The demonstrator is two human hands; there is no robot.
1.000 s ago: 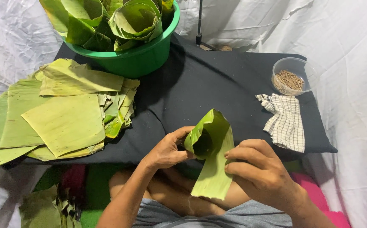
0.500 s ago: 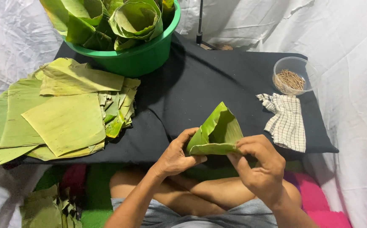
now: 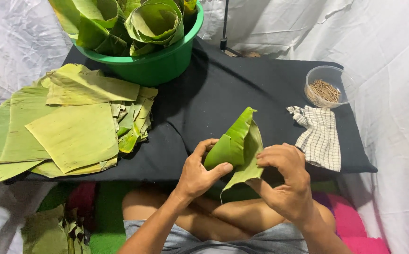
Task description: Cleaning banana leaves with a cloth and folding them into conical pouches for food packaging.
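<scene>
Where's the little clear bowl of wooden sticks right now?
In the head view, the clear bowl sits at the far right of the black table, just beyond the checked cloth.

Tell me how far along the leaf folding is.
Done: folded leaf cones fill the green tub. In hand: the left hand and right hand hold one half-folded leaf, not yet pinned. Left: a stack of flat cut leaves and a bowl of small sticks.
</scene>
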